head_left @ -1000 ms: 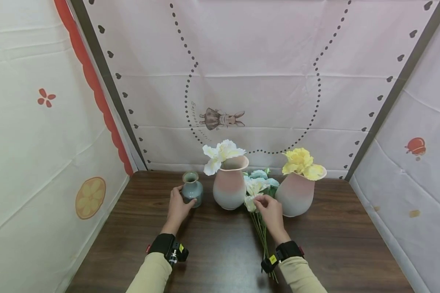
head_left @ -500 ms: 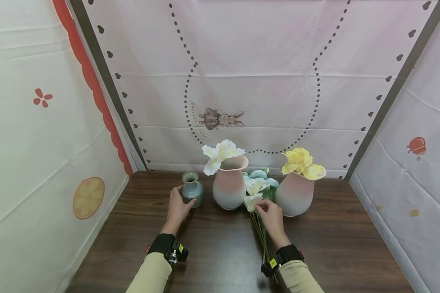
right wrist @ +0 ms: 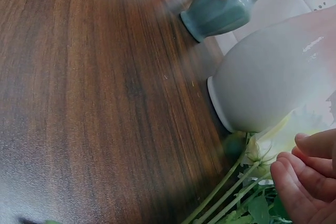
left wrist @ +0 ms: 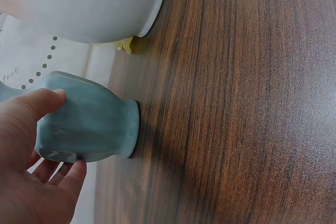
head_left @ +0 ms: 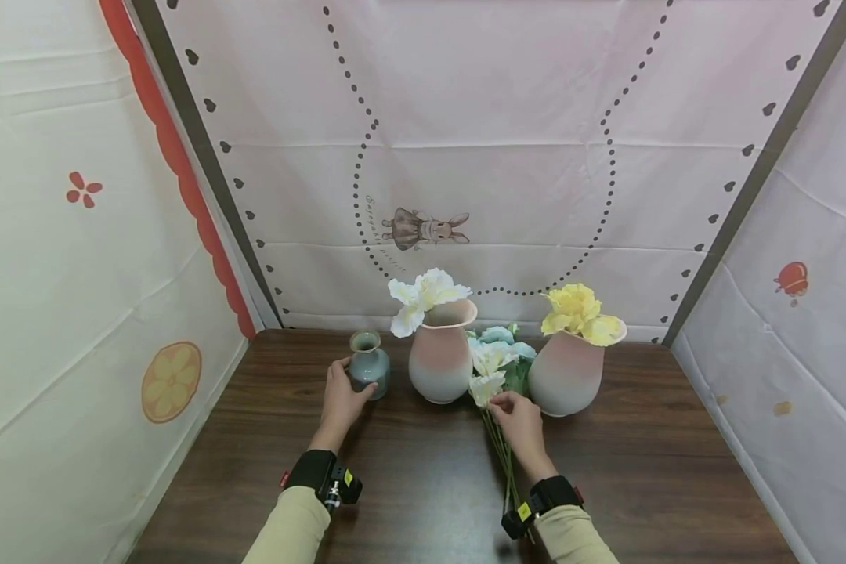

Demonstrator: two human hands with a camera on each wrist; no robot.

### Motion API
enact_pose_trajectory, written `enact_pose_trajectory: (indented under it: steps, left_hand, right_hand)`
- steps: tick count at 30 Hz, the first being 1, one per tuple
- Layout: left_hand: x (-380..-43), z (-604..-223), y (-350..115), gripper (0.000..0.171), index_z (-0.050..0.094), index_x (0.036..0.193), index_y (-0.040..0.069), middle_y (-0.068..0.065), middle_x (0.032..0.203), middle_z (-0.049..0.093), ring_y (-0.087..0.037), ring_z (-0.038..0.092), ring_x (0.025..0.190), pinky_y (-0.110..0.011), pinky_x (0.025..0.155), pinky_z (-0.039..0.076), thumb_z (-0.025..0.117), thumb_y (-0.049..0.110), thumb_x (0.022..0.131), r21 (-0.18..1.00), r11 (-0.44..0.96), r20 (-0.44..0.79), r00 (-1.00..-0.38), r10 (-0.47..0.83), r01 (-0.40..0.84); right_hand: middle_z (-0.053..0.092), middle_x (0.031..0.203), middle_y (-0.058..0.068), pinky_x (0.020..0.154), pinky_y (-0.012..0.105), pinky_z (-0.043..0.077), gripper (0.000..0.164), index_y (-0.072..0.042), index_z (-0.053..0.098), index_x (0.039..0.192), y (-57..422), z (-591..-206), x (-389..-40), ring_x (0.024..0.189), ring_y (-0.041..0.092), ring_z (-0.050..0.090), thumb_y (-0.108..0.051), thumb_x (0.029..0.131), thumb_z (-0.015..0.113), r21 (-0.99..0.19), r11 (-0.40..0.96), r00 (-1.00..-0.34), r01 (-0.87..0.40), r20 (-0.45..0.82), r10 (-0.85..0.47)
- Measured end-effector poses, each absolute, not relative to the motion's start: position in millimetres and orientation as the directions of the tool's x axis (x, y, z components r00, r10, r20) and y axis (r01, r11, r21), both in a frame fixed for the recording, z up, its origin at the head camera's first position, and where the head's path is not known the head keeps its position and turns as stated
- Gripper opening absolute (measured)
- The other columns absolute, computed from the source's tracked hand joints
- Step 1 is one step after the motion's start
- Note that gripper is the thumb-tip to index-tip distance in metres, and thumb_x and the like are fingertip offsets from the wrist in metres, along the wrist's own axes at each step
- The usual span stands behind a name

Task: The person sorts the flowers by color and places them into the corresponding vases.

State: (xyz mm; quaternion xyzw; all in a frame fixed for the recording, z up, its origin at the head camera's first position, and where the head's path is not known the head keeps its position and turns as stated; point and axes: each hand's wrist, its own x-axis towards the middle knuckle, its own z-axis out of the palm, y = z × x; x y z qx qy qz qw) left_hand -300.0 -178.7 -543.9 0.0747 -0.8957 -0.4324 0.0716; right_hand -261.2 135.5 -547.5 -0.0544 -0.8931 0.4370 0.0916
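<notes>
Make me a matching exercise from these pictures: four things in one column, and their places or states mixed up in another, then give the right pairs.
Things
1. Small teal vase
2. Yellow flower
3. Loose bunch of flowers
4. Middle vase

Places and states
A. At the mouth of the rightmost vase
B. Has a white flower at its mouth
C. Held by the left hand
D. Lying on the table

Right pairs: 1-C, 2-A, 3-D, 4-B
</notes>
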Motion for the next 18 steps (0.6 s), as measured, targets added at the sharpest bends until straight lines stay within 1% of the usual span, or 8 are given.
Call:
enact_pose_trajectory:
  steps: [5, 9, 15, 18]
  left_hand:
    - [-300.1, -543.8, -178.3, 0.075, 0.028, 0.146, -0.003, -0.027, 0.145, 0.035, -0.045, 0.041, 0.137, -0.057, 0.113, 0.039, 0.073, 0.02, 0.091, 0.78, 0.622, 0.069, -0.978, -0.196, -0.069]
    - [-300.6, -544.6, -178.3, 0.074, 0.028, 0.146, -0.003, -0.027, 0.145, 0.035, -0.045, 0.04, 0.138, -0.057, 0.113, 0.039, 0.073, 0.02, 0.091, 0.78, 0.622, 0.071, -0.978, -0.197, -0.069]
    - [-300.3, -545.0, -178.2, 0.074, 0.028, 0.146, -0.003, -0.027, 0.145, 0.035, -0.045, 0.04, 0.138, -0.057, 0.113, 0.039, 0.073, 0.02, 0.091, 0.784, 0.617, 0.066, -0.978, -0.197, -0.071]
    - [-300.2, -544.8, -178.2, 0.074, 0.028, 0.146, -0.003, -0.027, 0.145, 0.035, -0.045, 0.041, 0.137, -0.057, 0.113, 0.04, 0.073, 0.02, 0.091, 0.782, 0.62, 0.071, -0.978, -0.197, -0.068]
  right_hand:
    - [0.075, 0.081, 0.005, 0.06, 0.028, 0.05, 0.007, -0.01, 0.076, 0.091, 135.7, -549.6, -259.4, 0.066, 0.013, 0.065, -0.016, 0.088, 0.075, -0.771, 0.636, -0.982, 0.032, 0.095, 0.165]
    - [0.075, 0.082, 0.006, 0.062, 0.031, 0.052, 0.007, -0.009, 0.076, 0.092, 135.8, -549.9, -257.4, 0.069, 0.015, 0.067, -0.015, 0.089, 0.073, -0.753, 0.656, -0.985, 0.05, 0.073, 0.158]
    - [0.076, 0.087, 0.008, 0.068, 0.039, 0.056, 0.011, -0.007, 0.077, 0.098, 134.6, -547.0, -253.5, 0.077, 0.022, 0.069, -0.014, 0.091, 0.071, -0.719, 0.693, -0.988, 0.062, 0.054, 0.144]
    - [0.076, 0.089, 0.01, 0.07, 0.042, 0.057, 0.012, -0.006, 0.077, 0.098, 132.7, -543.9, -251.7, 0.079, 0.025, 0.071, -0.013, 0.09, 0.071, -0.675, 0.736, -0.99, 0.051, 0.06, 0.124]
